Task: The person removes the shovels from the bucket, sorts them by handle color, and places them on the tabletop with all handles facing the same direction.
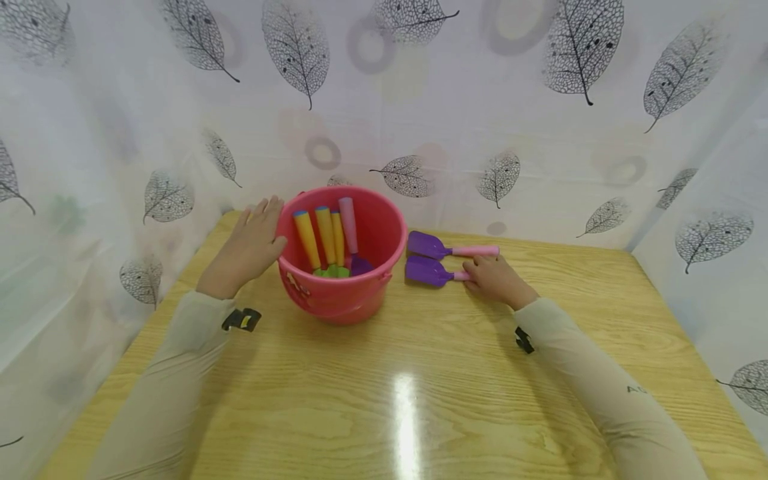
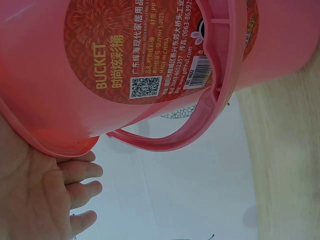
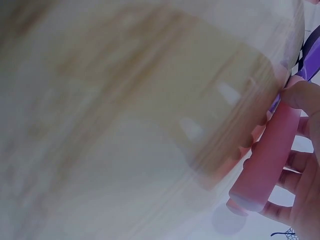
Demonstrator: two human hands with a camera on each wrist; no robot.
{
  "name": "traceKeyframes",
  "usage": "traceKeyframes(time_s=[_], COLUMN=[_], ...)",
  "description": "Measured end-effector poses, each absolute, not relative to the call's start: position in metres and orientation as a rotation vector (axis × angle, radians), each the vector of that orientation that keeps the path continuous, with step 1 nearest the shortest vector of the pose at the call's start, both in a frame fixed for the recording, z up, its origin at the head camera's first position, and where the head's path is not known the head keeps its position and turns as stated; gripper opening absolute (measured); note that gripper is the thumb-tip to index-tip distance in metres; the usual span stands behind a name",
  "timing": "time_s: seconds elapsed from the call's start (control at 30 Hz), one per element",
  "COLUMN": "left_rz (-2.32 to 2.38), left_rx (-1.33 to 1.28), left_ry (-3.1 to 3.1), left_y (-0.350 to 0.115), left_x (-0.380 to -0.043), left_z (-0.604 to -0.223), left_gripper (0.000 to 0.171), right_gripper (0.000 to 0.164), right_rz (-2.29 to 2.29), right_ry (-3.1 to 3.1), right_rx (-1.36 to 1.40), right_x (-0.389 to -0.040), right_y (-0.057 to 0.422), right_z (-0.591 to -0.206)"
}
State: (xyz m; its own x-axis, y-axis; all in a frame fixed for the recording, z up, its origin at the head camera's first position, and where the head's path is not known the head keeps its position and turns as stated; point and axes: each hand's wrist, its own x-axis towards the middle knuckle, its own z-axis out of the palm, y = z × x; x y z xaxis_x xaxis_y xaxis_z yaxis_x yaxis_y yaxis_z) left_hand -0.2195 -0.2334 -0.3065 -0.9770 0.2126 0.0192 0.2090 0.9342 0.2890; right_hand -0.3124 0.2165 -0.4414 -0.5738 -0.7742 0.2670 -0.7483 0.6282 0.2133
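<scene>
A pink bucket [image 1: 342, 300] stands on the table, with several yellow-handled toys [image 1: 325, 237] with green ends and a pink-handled purple shovel [image 1: 351, 230] leaning in it. My left hand [image 1: 245, 250] rests against the bucket's left rim, fingers straight. In the left wrist view, that hand [image 2: 35, 195] touches the rim beside the swung handle [image 2: 200, 117]. Two purple toy shovels lie right of the bucket: a far one [image 1: 427, 245] and a near one [image 1: 427, 272]. My right hand [image 1: 499, 281] pinches the near shovel's pink handle [image 3: 272, 150] between thumb and fingers.
The wooden table [image 1: 336, 400] has a bright reflection toward its front. A white sheet [image 1: 384, 87] printed with leaves hangs behind the table and along both sides. The bucket carries a red label [image 2: 160, 55].
</scene>
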Motion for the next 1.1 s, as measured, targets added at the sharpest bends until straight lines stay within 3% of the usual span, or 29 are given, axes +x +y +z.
traceKeyframes(time_s=[1.1], left_rz=[0.464], left_rx=[0.333], left_ry=[3.076], left_y=[-0.2344], left_x=[-0.2201], left_z=[-0.3068], left_gripper=[0.065], right_gripper=[0.029], right_rz=[-0.173], right_ry=[-2.518], right_rx=[1.152], right_x=[-0.3087], right_y=[0.2122], right_z=[-0.4318])
